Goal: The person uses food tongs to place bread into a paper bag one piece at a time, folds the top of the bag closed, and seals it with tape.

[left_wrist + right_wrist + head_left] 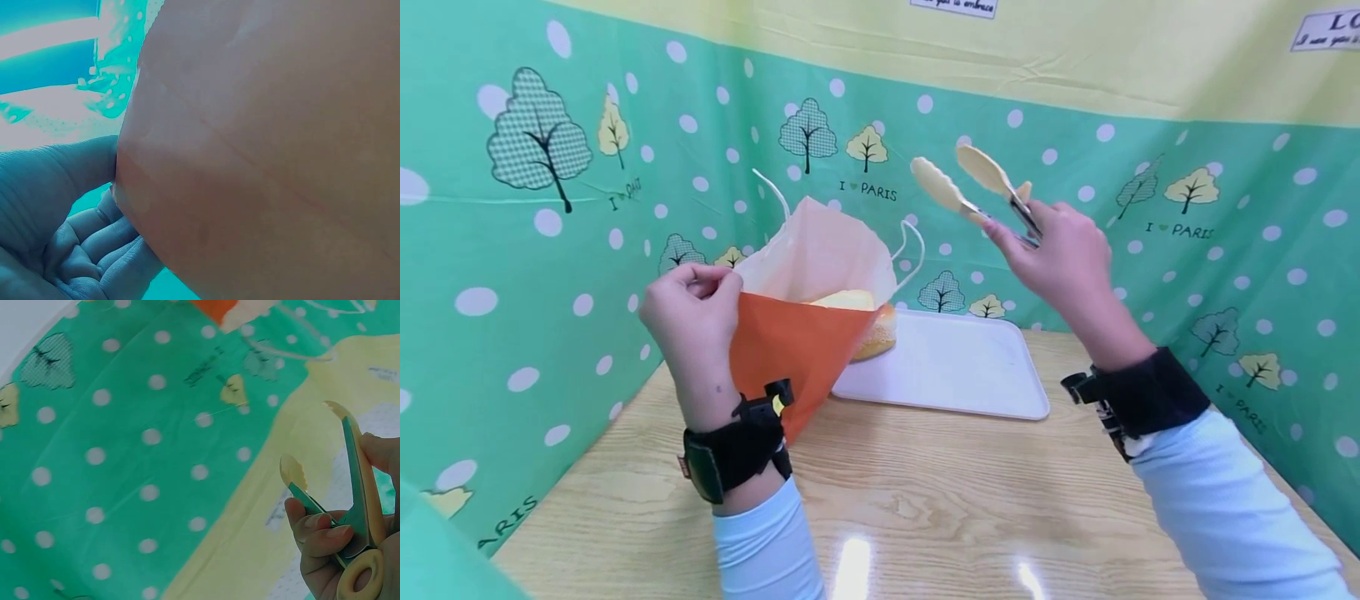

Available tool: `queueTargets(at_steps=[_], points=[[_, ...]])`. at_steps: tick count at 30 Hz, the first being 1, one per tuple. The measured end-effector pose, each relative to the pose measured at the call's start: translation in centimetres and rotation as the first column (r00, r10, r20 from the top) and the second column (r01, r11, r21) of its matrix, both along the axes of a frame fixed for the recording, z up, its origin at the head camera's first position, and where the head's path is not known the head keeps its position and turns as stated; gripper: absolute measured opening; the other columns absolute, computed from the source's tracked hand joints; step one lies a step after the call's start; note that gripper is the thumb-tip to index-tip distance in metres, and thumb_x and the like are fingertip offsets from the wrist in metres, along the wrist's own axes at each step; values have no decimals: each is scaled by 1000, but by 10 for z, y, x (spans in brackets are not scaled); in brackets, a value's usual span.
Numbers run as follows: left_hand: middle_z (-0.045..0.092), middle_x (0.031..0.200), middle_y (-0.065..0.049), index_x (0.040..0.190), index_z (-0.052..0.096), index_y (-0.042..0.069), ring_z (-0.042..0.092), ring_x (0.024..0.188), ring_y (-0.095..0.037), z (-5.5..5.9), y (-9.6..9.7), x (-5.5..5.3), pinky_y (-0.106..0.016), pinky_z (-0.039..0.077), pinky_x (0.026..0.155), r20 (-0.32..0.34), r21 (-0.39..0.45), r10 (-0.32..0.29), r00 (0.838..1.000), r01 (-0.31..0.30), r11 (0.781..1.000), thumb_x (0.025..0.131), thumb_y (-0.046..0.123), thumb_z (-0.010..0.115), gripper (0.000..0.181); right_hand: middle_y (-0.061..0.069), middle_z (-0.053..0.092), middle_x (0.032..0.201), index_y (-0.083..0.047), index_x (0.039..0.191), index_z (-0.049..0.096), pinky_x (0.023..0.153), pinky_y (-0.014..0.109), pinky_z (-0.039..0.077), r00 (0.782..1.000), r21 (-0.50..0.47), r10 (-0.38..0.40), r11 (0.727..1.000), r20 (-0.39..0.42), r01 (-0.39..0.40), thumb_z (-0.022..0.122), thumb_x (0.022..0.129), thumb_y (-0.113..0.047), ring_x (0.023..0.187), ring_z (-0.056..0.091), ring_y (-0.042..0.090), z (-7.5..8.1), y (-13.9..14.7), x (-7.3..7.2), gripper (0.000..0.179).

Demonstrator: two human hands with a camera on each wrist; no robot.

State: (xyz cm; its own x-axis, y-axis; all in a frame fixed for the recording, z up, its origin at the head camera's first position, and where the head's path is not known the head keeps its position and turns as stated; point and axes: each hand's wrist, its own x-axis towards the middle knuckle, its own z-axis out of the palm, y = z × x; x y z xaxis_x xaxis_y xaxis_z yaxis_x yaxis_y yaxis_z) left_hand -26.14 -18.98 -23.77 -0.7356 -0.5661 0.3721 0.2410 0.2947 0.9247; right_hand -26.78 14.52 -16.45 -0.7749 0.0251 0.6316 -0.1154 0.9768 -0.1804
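My left hand pinches the near rim of an orange paper bag between thumb and fingers; the bag tilts with its mouth open and its pale inside showing. In the left wrist view the thumb presses on the edge of the paper. A pale yellow piece of bread shows just above the bag's near edge. Beside the bag, partly hidden by it, a browned bun overlaps the tray. Raised at the right, my right hand grips food tongs, whose cream tips are spread with nothing between them.
A white tray lies on the wooden table, right of the bag. White cord handles stick up from the bag. Green tree-patterned cloth encloses the table at the back and sides.
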Motion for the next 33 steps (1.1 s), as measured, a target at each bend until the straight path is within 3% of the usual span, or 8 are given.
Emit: queueTargets(at_steps=[2,4,10,14,18,21,24,33], points=[[70,93,-5,90,71,7,66,82,-7,0,-1,0,-21,52,77,0,1,4,1000,-4,1000,85,23,63,19,10,47,70,-7,89,58,51,37,32,999,-8,-16,1000,37,16,40,83,-70,64,46,28,-9,12,-7,66],[70,92,-5,90,71,7,66,81,-7,0,-3,0,-21,52,76,-3,-1,11,1000,-11,1000,84,22,62,19,10,46,68,-7,88,57,48,35,33,996,-2,-27,1000,88,27,41,83,-70,59,45,27,-23,25,-16,66],[70,92,-6,90,71,7,66,82,-7,0,-5,-1,-22,52,77,-3,-23,24,1000,-24,999,84,22,63,19,9,49,65,-7,120,60,38,30,33,969,75,-22,997,245,4,47,81,-69,49,45,21,-91,42,-40,74],[71,94,-6,92,71,7,67,84,-9,0,-5,-2,-23,52,79,1,-34,23,1000,-23,999,85,24,63,20,7,53,69,-11,115,65,39,30,32,953,190,48,976,298,-109,58,79,-63,53,46,20,-134,35,-46,64],[70,95,-6,92,71,7,66,84,-9,1,-4,-1,-23,52,79,8,-26,9,1000,-9,1000,85,24,63,20,2,52,69,-12,100,69,40,28,31,941,306,139,922,308,-236,64,76,-58,51,44,16,-163,26,-51,52],[70,94,-7,91,71,7,66,83,-9,1,-2,-1,-23,52,78,5,-23,-3,1000,3,1000,85,23,63,19,0,49,69,-11,92,66,40,26,31,937,334,176,901,301,-277,66,75,-58,49,41,14,-173,20,-58,50],[71,92,-7,90,71,6,66,82,-9,1,0,-1,-23,52,77,-4,-31,-7,1000,7,999,84,22,63,18,0,47,71,-9,97,65,40,26,31,937,336,196,896,291,-291,67,74,-58,49,41,14,-176,14,-66,54],[71,91,-7,89,71,7,67,81,-10,0,1,-1,-24,52,76,-8,-39,-12,1000,12,999,84,22,63,18,0,52,74,-13,98,67,42,26,34,912,331,199,886,359,-324,67,74,-58,55,46,15,-167,-1,-87,51]])
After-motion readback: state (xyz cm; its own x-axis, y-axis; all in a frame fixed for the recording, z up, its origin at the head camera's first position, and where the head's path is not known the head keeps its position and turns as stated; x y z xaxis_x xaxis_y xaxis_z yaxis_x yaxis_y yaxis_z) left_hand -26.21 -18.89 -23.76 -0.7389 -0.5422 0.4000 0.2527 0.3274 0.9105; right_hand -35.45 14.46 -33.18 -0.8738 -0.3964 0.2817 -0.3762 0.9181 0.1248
